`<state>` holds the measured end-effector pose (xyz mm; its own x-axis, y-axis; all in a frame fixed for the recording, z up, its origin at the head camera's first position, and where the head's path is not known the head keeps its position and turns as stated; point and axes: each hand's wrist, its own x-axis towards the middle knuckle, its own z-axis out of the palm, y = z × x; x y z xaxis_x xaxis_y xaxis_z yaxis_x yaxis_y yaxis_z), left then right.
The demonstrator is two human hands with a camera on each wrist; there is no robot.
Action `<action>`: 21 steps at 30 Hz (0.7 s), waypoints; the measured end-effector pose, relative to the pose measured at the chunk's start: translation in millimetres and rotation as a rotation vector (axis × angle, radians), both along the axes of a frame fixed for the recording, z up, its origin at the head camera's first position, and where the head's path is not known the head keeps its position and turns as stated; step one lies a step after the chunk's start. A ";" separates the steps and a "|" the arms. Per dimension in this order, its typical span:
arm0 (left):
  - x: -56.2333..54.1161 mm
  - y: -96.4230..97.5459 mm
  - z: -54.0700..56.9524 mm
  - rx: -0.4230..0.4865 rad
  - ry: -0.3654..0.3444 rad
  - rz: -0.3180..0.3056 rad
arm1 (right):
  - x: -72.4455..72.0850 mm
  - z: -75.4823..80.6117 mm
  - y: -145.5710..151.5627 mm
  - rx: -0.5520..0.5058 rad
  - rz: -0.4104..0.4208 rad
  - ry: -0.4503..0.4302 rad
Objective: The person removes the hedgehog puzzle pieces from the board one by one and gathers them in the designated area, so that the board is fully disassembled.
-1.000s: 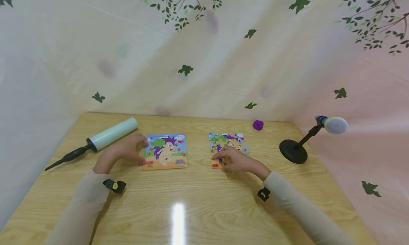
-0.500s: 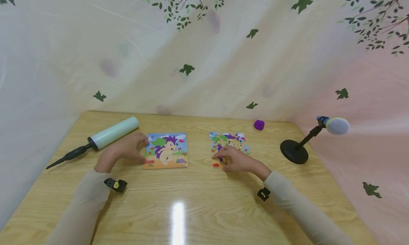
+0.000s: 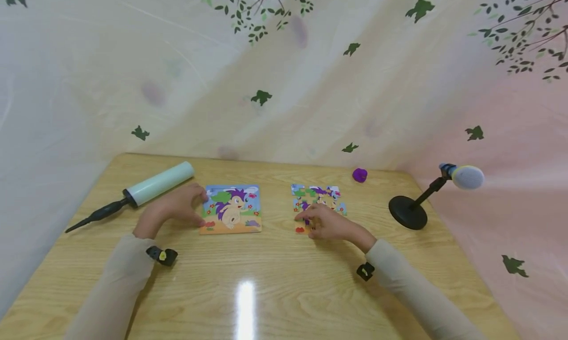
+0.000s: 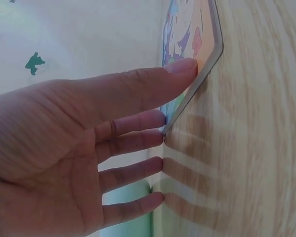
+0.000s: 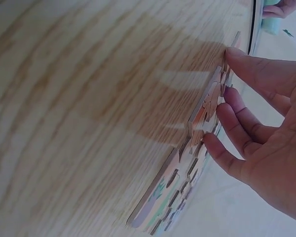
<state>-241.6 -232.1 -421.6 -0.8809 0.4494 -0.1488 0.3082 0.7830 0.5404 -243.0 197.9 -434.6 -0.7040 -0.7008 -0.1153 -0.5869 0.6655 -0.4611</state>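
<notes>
On the table, a square picture board (image 3: pixel 241 207) shows a purple hedgehog. My left hand (image 3: pixel 175 207) is at its left edge. In the left wrist view, the thumb (image 4: pixel 180 69) touches the board's rim, and the fairly straight fingers reach down to the edge and the tabletop. To the right lies a jigsaw puzzle (image 3: pixel 317 192) with the same picture, its pieces slightly apart. My right hand (image 3: pixel 330 224) rests over its near part. The thumb (image 5: pixel 244 61) touches an end piece, and spread, slightly bent fingertips touch other pieces. The index fingertip is hidden in the right wrist view.
A pale green cylinder pump with a black handle (image 3: pixel 159 185) lies beyond my left hand. A purple lump (image 3: pixel 360 175) sits behind the puzzle. At the right stands a microphone (image 3: pixel 466 177) on a round black base (image 3: pixel 407 213). A leaf-printed curtain borders the wooden table (image 3: pixel 191 300).
Both hands stay in place on the board and the puzzle. Only a slight shift of the head view shows.
</notes>
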 end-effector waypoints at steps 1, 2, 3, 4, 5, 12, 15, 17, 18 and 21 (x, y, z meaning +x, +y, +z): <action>-0.1 0.3 0.3 -0.003 -0.004 0.002 | 0.1 -0.6 0.1 0.000 0.001 0.002; 0.2 0.7 1.1 -0.006 -0.008 0.003 | 0.1 -1.0 0.2 -0.001 0.001 0.003; 0.3 0.8 2.0 -0.009 -0.010 0.003 | 0.1 -1.4 0.4 -0.001 0.003 0.005; 0.5 0.9 2.6 -0.010 -0.013 0.006 | 0.2 -1.7 0.4 -0.003 0.004 0.005; 0.7 1.1 3.0 -0.010 -0.017 0.009 | 0.2 -1.8 0.5 -0.007 0.004 0.005; 1.2 2.0 3.2 -0.010 -0.019 0.012 | 0.8 -1.4 0.9 -0.021 0.002 0.006; 0.6 1.8 2.2 -0.006 -0.015 0.007 | 1.9 -1.1 1.9 -0.029 0.014 0.005; 0.5 1.8 1.2 -0.002 -0.015 0.007 | 2.6 -0.8 2.8 -0.034 0.024 0.003; 0.6 1.7 1.3 0.002 -0.014 0.007 | 2.8 -0.8 3.1 -0.037 0.025 0.001; 1.0 1.2 1.0 0.017 -0.011 0.010 | 3.2 -0.5 3.6 -0.046 0.028 0.003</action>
